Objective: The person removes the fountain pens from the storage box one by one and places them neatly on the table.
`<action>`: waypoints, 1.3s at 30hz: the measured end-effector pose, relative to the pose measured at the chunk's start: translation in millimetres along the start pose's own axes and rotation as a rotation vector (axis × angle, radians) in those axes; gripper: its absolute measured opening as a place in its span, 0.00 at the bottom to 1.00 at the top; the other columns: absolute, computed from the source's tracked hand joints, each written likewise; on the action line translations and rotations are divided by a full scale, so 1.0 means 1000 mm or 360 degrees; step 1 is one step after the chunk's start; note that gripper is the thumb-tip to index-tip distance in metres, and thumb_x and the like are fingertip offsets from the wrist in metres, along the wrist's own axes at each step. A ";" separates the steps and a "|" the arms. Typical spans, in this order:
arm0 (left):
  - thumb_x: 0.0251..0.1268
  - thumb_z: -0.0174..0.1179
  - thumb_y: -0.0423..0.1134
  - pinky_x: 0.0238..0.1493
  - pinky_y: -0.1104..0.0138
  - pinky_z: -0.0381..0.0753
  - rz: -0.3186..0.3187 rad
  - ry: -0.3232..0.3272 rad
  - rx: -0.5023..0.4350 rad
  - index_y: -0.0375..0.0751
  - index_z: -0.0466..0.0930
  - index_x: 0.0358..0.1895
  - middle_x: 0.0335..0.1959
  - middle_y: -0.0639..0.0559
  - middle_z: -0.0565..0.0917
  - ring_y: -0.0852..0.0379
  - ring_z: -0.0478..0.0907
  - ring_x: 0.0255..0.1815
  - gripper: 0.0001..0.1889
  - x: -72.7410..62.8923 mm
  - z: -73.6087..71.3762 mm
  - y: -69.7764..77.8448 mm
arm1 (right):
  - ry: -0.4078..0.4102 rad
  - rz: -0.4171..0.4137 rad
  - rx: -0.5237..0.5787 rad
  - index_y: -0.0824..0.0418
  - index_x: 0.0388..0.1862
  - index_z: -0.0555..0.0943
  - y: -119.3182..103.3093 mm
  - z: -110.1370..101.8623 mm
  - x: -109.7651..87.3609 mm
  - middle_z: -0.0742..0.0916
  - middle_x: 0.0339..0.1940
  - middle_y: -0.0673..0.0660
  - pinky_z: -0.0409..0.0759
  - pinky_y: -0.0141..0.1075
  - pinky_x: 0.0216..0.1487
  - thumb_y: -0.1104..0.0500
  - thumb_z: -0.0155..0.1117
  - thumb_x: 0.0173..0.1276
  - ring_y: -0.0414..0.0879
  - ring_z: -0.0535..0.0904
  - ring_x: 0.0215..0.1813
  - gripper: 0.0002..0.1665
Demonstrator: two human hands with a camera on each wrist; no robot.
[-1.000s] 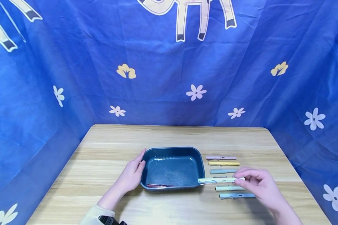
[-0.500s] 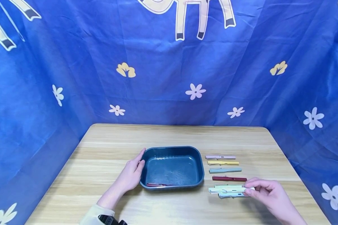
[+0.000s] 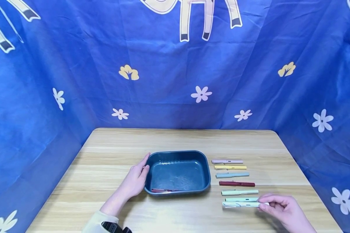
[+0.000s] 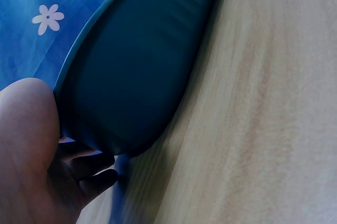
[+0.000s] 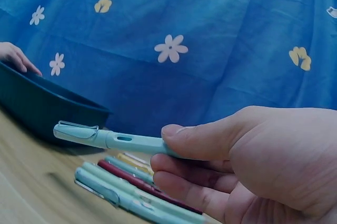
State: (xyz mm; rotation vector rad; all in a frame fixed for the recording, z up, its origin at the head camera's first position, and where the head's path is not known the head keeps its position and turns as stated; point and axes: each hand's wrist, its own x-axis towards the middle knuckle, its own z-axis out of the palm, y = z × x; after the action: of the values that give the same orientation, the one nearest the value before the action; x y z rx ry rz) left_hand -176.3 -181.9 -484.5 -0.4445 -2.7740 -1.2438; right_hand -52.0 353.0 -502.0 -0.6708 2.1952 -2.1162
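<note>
My left hand [image 3: 134,181] holds the left side of a dark teal plastic container [image 3: 207,161], thumb at the rim. In the left wrist view, the container's outer wall [image 4: 131,66] stands beside the thumb and fingers. Near the container's front inner wall lies something slim and dark red [image 3: 163,190], probably a pen. My right hand [image 3: 281,207] pinches one end of a pale mint-blue pen [image 5: 84,134] between thumb and fingers, its clip end pointing left. That pen hovers just above the table, at the near end of a column of pens, beside a light green-blue pen [image 3: 241,199].
Right of the container, several pens lie roughly parallel: lilac [image 3: 227,161], yellow [image 3: 230,167], grey-blue [image 3: 232,175], dark red [image 3: 237,183] and light mint [image 3: 239,192]. The wooden table [image 3: 122,139] is enclosed by a blue patterned cloth [image 3: 163,97].
My right hand has carried the pale pen from beside the container's right rim rightward and toward me, past the dark red and mint pens. My left hand stays on the container.
</note>
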 end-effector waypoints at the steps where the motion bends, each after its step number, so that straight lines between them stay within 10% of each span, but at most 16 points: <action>1: 0.86 0.46 0.33 0.77 0.44 0.65 -0.0002 0.0000 0.0000 0.35 0.57 0.84 0.74 0.30 0.71 0.37 0.70 0.74 0.28 0.000 0.000 0.000 | -0.0022 0.0013 0.0047 0.80 0.50 0.84 0.002 -0.001 -0.002 0.91 0.48 0.63 0.90 0.37 0.45 0.85 0.58 0.69 0.46 0.90 0.44 0.15; 18: 0.87 0.46 0.33 0.77 0.44 0.64 0.0014 0.0000 -0.0005 0.35 0.57 0.84 0.74 0.30 0.71 0.37 0.70 0.75 0.28 0.001 0.000 -0.002 | -0.0053 0.0295 0.0128 0.83 0.51 0.82 0.012 -0.011 -0.011 0.91 0.49 0.58 0.90 0.43 0.49 0.80 0.61 0.72 0.48 0.91 0.47 0.11; 39: 0.87 0.46 0.33 0.77 0.44 0.65 0.0010 0.0005 0.0001 0.35 0.57 0.84 0.74 0.30 0.72 0.37 0.70 0.74 0.28 -0.001 0.001 -0.003 | 0.0104 0.0553 -0.0920 0.60 0.41 0.92 0.012 -0.005 -0.005 0.92 0.41 0.51 0.84 0.25 0.42 0.65 0.75 0.70 0.33 0.84 0.44 0.04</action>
State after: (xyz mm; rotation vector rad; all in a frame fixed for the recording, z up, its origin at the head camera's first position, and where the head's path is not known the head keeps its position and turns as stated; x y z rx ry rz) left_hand -176.6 -183.2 -487.4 -0.4508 -2.7681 -1.2413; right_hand -52.1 359.2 -514.8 -0.1952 2.7319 -1.3627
